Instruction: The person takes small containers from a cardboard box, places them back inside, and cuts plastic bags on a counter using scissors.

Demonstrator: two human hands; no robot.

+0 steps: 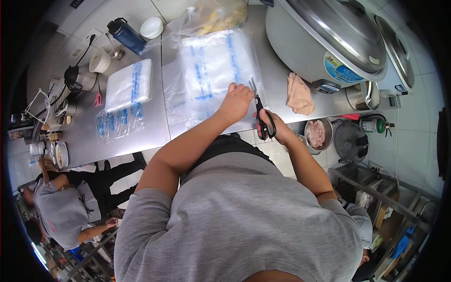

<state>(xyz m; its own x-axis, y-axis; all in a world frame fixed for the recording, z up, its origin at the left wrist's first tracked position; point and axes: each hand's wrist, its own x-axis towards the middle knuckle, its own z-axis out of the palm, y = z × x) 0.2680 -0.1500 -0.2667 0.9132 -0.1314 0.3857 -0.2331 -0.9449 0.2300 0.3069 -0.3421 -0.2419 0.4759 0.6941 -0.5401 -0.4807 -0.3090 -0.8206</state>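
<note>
A pair of black-handled scissors (267, 126) is in my right hand (278, 128), with fingers in the handle loops. The blades point away from me along the right edge of a pack of clear plastic bags with blue print (206, 61). My left hand (236, 102) lies over the lower right of this pack, fingers curled and pressed together on its clear wrapper, close to the blades. Exactly how much plastic the left fingers pinch is hidden by the hand.
A second bag pack (127, 87) and pink-handled scissors (98, 97) lie to the left, near a blue bottle (126, 35). At right stand a large rice cooker (305, 42), a peach cloth (299, 94) and, lower, a pot of raw meat (315, 134). Another person (66, 207) is at lower left.
</note>
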